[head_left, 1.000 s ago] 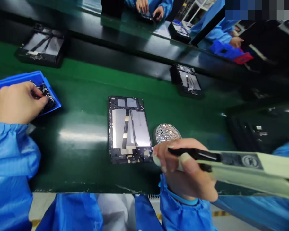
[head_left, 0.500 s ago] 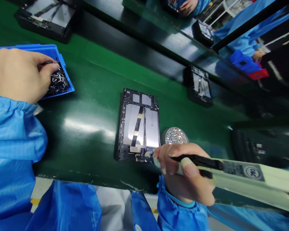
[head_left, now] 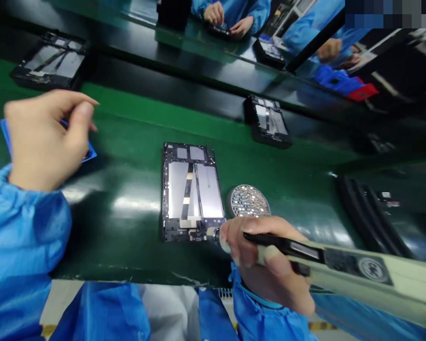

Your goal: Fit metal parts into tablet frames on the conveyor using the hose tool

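Observation:
My right hand is wrapped around a pale electric screwdriver with a black lever. Its tip end is at the lower right corner of an opened tablet, whose silver battery and dark ribbon cables lie exposed. My left hand hovers over a blue bin, which it mostly hides. Thumb and fingers are drawn together in a pinch; whatever is between them is too small or hidden to make out. Just right of the tablet stands a round holder with many small screws in its holes.
Another opened tablet on a black block is at the far left, and a similar one is at the right rear. Beyond the dark rail, a co-worker's hands handle a device. Black strips lie at the right.
My left hand has lifted out of the blue bin, still pinched. The view has shifted, and the screwdriver's tip stays at the tablet's lower right corner.

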`<state>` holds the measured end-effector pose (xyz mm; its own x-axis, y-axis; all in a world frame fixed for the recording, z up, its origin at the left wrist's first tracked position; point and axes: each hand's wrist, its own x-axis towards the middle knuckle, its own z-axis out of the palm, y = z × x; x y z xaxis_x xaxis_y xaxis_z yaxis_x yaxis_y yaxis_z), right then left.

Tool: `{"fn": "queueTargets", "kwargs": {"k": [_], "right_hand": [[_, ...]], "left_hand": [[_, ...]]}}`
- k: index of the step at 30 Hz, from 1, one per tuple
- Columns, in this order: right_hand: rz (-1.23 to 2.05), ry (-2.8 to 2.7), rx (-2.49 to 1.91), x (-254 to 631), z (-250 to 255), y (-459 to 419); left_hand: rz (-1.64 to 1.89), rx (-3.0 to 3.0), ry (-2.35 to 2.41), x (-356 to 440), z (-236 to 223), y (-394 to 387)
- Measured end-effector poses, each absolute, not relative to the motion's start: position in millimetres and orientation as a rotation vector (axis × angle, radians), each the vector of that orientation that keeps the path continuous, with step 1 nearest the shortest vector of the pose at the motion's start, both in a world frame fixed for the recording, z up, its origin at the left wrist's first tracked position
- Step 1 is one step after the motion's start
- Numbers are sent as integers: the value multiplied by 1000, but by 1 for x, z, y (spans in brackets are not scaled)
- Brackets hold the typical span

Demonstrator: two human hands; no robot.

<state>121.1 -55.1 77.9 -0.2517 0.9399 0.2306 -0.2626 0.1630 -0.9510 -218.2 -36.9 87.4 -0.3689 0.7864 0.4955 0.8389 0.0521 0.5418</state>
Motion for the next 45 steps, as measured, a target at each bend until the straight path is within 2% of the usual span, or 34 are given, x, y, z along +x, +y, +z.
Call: {"fn": "queueTargets", "kwargs": {"k": [5,11,19,26,35,45], "right_hand": [[1128,-1213,-673,143,81,-23],[930,-1001,-823,175,59,27],[892,-964,-878,167,32,38],[870,-985,-978,169,27,42],[853,-1010,-985,167,29,44],[886,-1050,-1026,170,26,40]], "left_hand": [[-1321,-2214,-2111,-134,90,-27],[-1405,-2538,-2249,-111,79,-10],[-1658,-2365,-2693,-109,71,3],[-1732,-2234,-2889,-114,66,11],[-1724,-2172,-2936,-117,62,12],[-2022,-2143,-2975,-122,49,15]]}}
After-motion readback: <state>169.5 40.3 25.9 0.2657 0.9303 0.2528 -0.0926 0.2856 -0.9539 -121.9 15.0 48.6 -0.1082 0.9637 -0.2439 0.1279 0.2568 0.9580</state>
